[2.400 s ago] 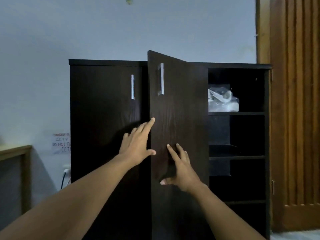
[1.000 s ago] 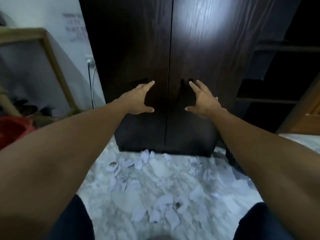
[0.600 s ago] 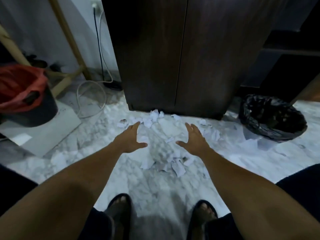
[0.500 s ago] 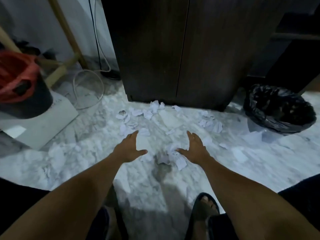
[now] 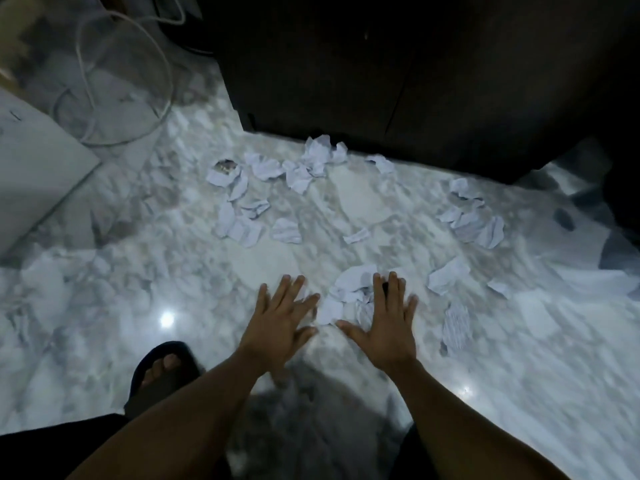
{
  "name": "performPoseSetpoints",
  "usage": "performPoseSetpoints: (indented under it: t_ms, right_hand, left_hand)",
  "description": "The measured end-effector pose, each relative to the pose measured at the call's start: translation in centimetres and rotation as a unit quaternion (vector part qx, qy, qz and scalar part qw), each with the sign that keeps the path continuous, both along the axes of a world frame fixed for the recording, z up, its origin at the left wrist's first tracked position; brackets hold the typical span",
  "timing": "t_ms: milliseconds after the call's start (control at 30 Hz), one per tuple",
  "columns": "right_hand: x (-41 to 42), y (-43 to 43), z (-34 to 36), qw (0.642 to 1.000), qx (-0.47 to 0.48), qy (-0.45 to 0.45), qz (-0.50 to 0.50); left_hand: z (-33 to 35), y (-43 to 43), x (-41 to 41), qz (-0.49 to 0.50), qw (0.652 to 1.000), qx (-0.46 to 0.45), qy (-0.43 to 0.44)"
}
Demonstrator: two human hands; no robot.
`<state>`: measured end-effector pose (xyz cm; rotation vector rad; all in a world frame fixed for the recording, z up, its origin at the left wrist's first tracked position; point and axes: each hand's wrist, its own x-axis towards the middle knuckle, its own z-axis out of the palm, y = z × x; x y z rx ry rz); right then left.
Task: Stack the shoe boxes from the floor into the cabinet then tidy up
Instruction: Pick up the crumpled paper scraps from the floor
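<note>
Before the cabinet (image 5: 346, 71), paper scraps (image 5: 265, 168) litter the marble floor (image 5: 173, 271); left hand (image 5: 277, 327) and right hand (image 5: 384, 327) seemingly hover, fingers (image 5: 377, 289) spread.

Hands: left hand (image 5: 280, 327) and right hand (image 5: 388, 329) came down from cabinet (image 5: 398, 64) doors to paper scraps (image 5: 349, 289), lower centre.
Cabinet door: now closed.

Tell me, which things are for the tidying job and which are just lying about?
For the job: paper scraps, cabinet, left hand, right hand.
Just lying about: white cable, pale board.
</note>
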<state>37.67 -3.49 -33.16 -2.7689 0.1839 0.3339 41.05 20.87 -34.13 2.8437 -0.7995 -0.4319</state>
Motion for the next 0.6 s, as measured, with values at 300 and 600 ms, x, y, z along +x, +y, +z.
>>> performPoseSetpoints:
  t_ms: [300, 600]
  right_hand:
    - [7.9, 0.8, -0.3, 1.000, -0.004, -0.028, 0.013]
    - [24.2, -0.2, 3.3, 0.988, -0.001, -0.131, 0.087]
  left_hand:
    - [0.8, 0.2, 9.7, 0.071, 0.996, -0.012, -0.048]
    - [1.8, 3.3, 20.7, 0.279, 0.954, -0.060, -0.092]
